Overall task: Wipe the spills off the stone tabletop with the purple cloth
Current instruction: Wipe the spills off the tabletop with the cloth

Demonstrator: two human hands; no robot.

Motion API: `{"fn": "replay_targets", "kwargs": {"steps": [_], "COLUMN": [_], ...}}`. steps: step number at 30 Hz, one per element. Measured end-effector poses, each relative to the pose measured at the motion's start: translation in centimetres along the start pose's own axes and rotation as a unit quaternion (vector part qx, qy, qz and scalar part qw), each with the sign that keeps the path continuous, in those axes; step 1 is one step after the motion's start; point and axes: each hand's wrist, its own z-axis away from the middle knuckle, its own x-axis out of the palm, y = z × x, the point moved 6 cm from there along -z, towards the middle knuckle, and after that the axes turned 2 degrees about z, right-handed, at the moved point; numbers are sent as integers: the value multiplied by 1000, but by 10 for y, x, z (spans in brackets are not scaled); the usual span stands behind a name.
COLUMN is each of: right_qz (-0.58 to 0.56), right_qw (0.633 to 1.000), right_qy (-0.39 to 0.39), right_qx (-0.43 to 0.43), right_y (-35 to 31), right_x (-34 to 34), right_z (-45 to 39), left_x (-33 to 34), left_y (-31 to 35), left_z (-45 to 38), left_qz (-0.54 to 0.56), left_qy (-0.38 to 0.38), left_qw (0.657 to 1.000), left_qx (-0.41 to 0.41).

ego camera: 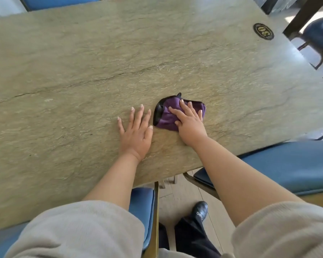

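Right hand (189, 121): your fingers lie flat and spread on the purple cloth (168, 116), pressing it down to scrub.
Left hand (136, 131): open, palm flat just beside the cloth, likely bracing your lean.
Stone tabletop (82, 62): cloth sits near your edge; spills too faint to tell.

Bare stone tabletop (82, 62) all around; only obstacle the left hand (136, 133) beside.
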Motion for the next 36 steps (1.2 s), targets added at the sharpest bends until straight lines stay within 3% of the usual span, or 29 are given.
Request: {"fn": "replay_targets", "kwargs": {"steps": [7, 14, 17, 19, 21, 26, 30, 34, 36], "right_qz": [-85, -22, -99, -176, -180, -100, -174, -173, -178], "right_qw": [996, 991, 992, 983, 976, 994, 984, 984, 984], "right_qy": [3, -25, -52, 42, 113, 32, 10, -42, 8], "right_qx": [-29, -129, -59, 14, 50, 31, -34, -18, 1], "right_y": [-25, -36, -35, -28, -23, -25, -39, -39, -38], "right_x": [13, 12, -6, -27, -35, 9, 21, 8, -10], "right_z": [63, 156, 147, 125, 102, 87, 122, 134, 116], "left_x": [0, -1, -4, -5, -4, -4, -2, 0, 0], "left_y": [-2, -4, -3, -2, -2, -2, -3, -3, -2], "left_z": [-2, -2, -1, -1, -2, 0, 1, 0, 0], "left_qz": [7, 32, 39, 36, 30, 50, 35, 42, 35], "left_qy": [-36, -67, -72, -76, -79, -87, -80, -76, -71], "left_qw": [999, 997, 997, 996, 996, 995, 996, 996, 997], "left_qx": [4, 3, 8, 9, 7, 1, 5, 14, 17]}}
